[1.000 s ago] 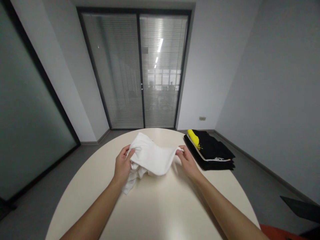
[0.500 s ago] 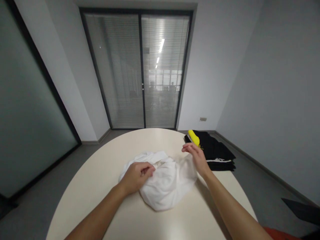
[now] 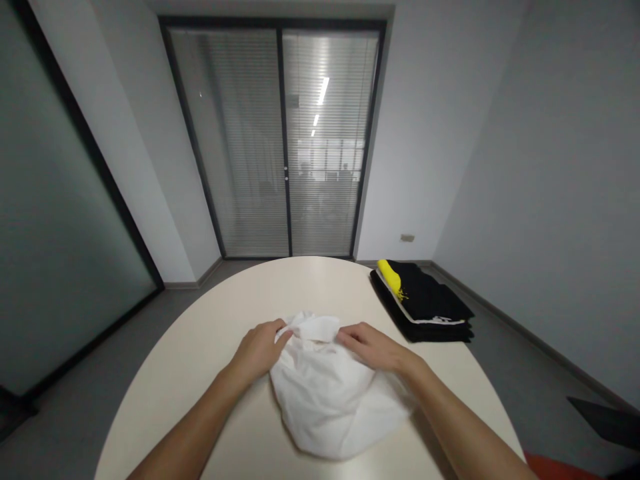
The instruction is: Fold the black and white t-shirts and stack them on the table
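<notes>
A crumpled white garment [image 3: 325, 393] lies bunched on the round cream table [image 3: 210, 320] right before me. My left hand [image 3: 260, 347] pinches the cloth's far left edge, fingers curled on the fabric. My right hand [image 3: 373, 348] rests on the cloth's far right part, its fingers bent and gripping a fold near the raised top edge. Both forearms reach in from the bottom of the view.
A stack of folded black clothes [image 3: 425, 303] with a yellow patch [image 3: 390, 275] sits at the table's far right edge. Glass sliding doors with blinds [image 3: 280, 140] stand behind the table. An orange seat [image 3: 560, 467] shows at bottom right.
The white garment went from held up between both hands to lying heaped on the table, nearer to me. My right hand came back from beside the black stack onto the cloth.
</notes>
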`<action>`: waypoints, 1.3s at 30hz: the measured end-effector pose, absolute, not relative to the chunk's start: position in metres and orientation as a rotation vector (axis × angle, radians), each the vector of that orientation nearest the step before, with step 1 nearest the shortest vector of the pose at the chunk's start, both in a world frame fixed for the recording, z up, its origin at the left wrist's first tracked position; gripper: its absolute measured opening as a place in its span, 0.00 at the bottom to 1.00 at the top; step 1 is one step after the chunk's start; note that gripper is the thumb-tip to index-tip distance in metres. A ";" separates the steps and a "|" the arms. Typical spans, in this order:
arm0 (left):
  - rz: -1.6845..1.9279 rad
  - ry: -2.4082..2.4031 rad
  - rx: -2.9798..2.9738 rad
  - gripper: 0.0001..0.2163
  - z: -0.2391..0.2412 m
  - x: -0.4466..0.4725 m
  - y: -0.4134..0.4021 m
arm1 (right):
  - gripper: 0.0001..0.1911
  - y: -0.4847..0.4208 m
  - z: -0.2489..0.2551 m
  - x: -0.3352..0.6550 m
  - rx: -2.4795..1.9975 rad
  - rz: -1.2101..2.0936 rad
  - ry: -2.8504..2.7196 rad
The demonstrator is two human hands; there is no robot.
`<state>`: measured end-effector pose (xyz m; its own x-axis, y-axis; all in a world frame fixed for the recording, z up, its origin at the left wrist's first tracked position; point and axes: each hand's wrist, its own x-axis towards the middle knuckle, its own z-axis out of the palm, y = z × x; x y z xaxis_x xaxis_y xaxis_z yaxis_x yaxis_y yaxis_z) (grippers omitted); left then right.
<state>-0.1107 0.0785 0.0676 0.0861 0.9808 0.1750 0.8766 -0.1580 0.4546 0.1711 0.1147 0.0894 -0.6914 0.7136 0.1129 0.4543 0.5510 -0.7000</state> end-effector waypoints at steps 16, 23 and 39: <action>1.379 0.918 1.730 0.16 0.080 -0.090 0.071 | 0.11 0.134 0.077 0.172 -0.848 0.900 -1.737; 1.270 1.071 1.553 0.20 0.070 -0.087 0.081 | 0.14 0.121 0.089 0.167 -0.658 1.306 -1.462; 1.980 1.520 1.305 0.12 0.063 -0.120 0.105 | 0.21 0.137 0.093 0.176 -0.665 1.152 -1.140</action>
<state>-0.1197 0.1055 0.0629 -0.5295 0.7113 0.4623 0.2630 -0.3805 0.8866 0.1762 0.1374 0.0934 -0.0105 0.9384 0.3455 -0.3552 0.3195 -0.8785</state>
